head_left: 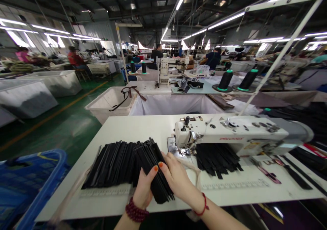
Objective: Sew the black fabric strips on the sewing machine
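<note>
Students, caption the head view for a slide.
Left hand and right hand grip black strips beside a white sewing machine.

The left hand [144,189] and right hand [178,175] close in a grip side by side, thumbs [154,169] nearly meeting. Both forearms [219,213] angle inward.

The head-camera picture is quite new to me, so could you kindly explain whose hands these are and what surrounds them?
There is no robot here: a camera worn on a person's head looks forward and down at that person's bare left hand and right hand. Together they grip a bundle of black strips above a white table. On the table, a row of similar strips lies left of the bundle. To the right stands a sewing machine, with more black strips under its arm.
</note>
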Available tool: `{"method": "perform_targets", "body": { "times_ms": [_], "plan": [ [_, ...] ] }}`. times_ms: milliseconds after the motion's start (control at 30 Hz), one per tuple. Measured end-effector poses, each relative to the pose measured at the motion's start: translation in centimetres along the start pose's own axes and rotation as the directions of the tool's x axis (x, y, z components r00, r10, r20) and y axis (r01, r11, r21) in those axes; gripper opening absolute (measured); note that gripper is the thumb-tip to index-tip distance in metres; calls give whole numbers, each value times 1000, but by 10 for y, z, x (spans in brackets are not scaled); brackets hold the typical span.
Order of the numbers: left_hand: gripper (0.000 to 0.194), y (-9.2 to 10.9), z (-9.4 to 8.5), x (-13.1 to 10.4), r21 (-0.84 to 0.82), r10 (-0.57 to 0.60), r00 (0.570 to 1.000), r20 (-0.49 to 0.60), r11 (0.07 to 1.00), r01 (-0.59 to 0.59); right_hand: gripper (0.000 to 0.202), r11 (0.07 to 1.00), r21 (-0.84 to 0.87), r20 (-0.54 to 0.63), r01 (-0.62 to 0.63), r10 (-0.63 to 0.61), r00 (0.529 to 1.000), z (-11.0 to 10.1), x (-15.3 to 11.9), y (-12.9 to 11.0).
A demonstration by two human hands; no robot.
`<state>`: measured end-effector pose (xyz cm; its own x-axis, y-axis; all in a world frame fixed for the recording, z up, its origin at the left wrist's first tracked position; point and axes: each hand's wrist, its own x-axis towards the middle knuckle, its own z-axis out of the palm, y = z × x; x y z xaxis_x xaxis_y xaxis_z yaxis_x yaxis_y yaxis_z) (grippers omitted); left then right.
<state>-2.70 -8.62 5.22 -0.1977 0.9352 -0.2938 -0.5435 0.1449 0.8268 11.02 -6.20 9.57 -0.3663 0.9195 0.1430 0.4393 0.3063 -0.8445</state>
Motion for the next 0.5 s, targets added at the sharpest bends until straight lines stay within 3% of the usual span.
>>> {"method": "perform_targets", "body": {
  "times_ms": [67, 200, 333, 500],
  "plan": [
    [70, -2, -4, -14, -158, -217, 976, -21, 965, 211, 44, 997, 34, 74, -67, 64, 995, -8, -13, -6],
    [52, -28, -20, -40, -276, -535, 844, 41, 805, 525, 42, 970, 184, 144, -157, 131, 981, -8, -47, 2],
    [54, -61, -37, -58, -286, -633, 765, 116, 717, 636, 33, 899, 323, 133, -295, 265, 955, 0, -77, 18],
    [57, -83, -51, -69, -272, -672, 720, 173, 670, 691, 17, 837, 400, 83, -374, 374, 924, 7, -97, 34]
  ]
}}
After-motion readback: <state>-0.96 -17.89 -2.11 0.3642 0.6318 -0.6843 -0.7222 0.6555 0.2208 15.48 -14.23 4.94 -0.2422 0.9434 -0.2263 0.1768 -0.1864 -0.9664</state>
